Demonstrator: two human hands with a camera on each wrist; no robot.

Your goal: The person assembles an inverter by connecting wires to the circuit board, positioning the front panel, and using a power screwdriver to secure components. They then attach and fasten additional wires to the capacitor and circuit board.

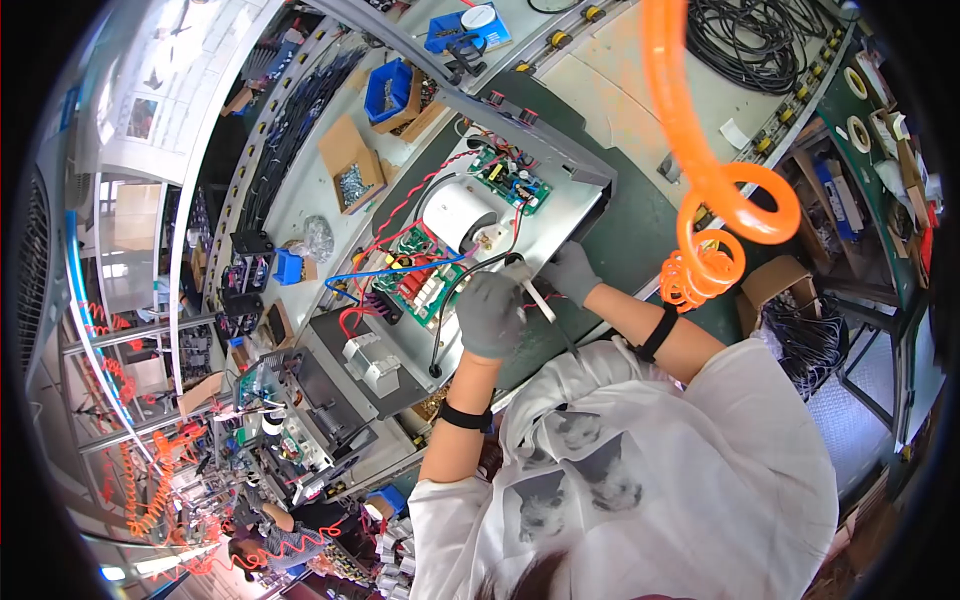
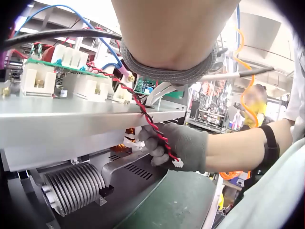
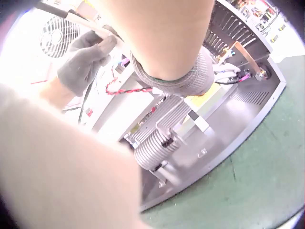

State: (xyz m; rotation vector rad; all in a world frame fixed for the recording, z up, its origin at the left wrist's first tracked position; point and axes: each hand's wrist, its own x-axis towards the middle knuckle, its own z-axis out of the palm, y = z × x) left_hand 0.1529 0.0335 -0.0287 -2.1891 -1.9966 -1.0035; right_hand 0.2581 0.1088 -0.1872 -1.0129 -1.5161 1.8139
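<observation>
The left hand (image 1: 490, 316), in a grey glove, pinches a white sleeved cable (image 3: 90, 25) between thumb and fingers beside the open metal unit. In the left wrist view the gloved right hand (image 2: 178, 145) reaches under the raised metal panel (image 2: 71, 119), fingers curled near a bent metal bracket (image 2: 119, 164); what it grips is hidden. A twisted red-black wire (image 2: 143, 107) with a white plug hangs in front of it. A ribbed metal coil (image 2: 74, 188) lies inside the housing. On the panel sit a white cylinder (image 1: 458, 213) and green circuit boards (image 1: 512, 182).
An orange coiled hose (image 1: 700, 190) hangs on the right. Boxes of small parts (image 1: 352, 185) and blue bins (image 1: 388, 92) stand behind the unit. A second open unit (image 1: 300, 420) is at the left, with a person (image 1: 270, 545) beyond. A green mat (image 3: 257, 167) borders the housing.
</observation>
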